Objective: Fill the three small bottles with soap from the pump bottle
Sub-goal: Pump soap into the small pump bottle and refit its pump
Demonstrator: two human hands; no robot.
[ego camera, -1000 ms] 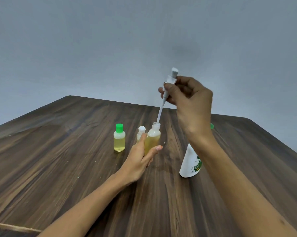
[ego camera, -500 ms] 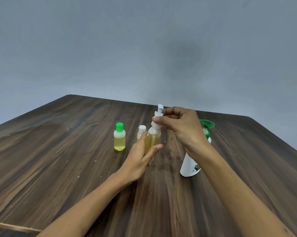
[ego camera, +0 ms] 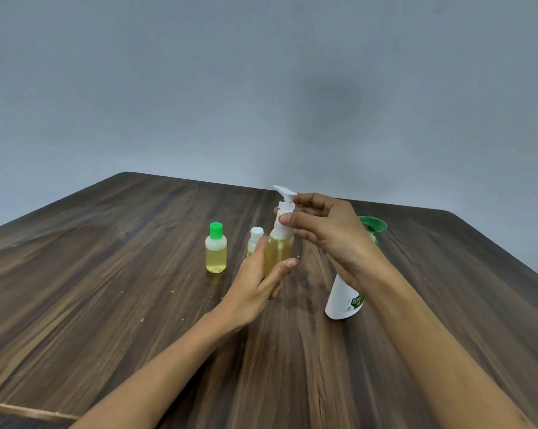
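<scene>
Tabletop (ego camera: pixel 106 274) of dark, streaky wood fills the lower half of the view, its far edge meeting a plain grey wall (ego camera: pixel 261 88). Two bare forearms reach in from the near side toward the middle. On the right, partly hidden behind the right wrist, stands the pump bottle (ego camera: pixel 343 300) — white body with a small green label, its green pump head (ego camera: pixel 373 226) showing past the hand. The right hand (ego camera: pixel 332 233) is raised over the middle of the tabletop, its grip narrow: thumb and fingertips pinch the collar of a white pump top (ego camera: pixel 284 209), which sits upright on the neck of a clear small bottle (ego camera: pixel 279 252) filled with yellowish soap, the nozzle pointing left. The left hand (ego camera: pixel 258 283) holds that bottle from the near-left side, thumb up along its left wall and a finger curled round the front, so the lower part is covered. Just left of it, touching or nearly touching the left thumb, a second small bottle with a white cap (ego camera: pixel 256 238) is mostly hidden. Further left, standing apart, a third small bottle with a green cap (ego camera: pixel 216 252) holds yellow soap up to its shoulder. Pale specks (ego camera: pixel 142 319) dot the wood near the left forearm.
</scene>
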